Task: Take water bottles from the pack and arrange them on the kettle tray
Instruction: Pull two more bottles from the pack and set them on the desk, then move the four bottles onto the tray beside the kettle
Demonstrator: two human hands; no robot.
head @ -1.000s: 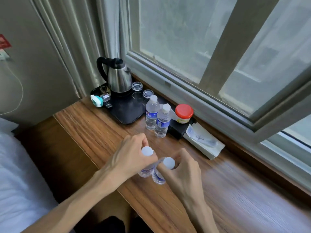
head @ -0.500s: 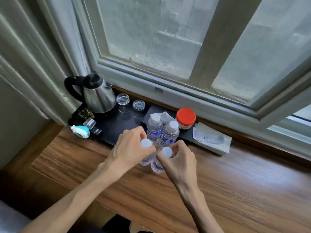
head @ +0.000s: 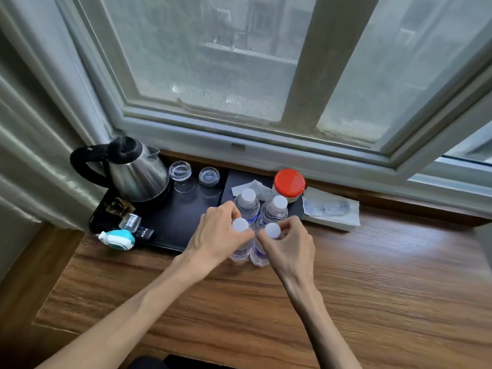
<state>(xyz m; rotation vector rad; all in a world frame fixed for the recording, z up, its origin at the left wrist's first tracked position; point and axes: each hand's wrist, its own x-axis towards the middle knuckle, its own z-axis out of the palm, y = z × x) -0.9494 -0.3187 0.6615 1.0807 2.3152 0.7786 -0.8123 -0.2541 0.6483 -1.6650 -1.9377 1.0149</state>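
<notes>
My left hand (head: 217,233) grips the neck of a clear white-capped water bottle (head: 240,225). My right hand (head: 288,245) grips a second such bottle (head: 273,231) right beside it. Both bottles stand upright at the front right edge of the black kettle tray (head: 173,225), their bases on the wood. Just behind them two more water bottles (head: 248,198) (head: 278,205) stand close together. A steel kettle with a black handle (head: 133,169) sits at the tray's back left. No pack is in view.
Two upturned glasses (head: 181,173) (head: 209,177) stand beside the kettle. A red-lidded jar (head: 289,183) and a flat white packet (head: 331,209) lie right of the bottles. A teal-and-white gadget (head: 117,238) rests at the tray's front left. Wooden desk (head: 372,288) runs under the window sill.
Both hands carried their bottles away from me across the desk, up to the two bottles standing by the tray. The camera moved closer and tilted down.
</notes>
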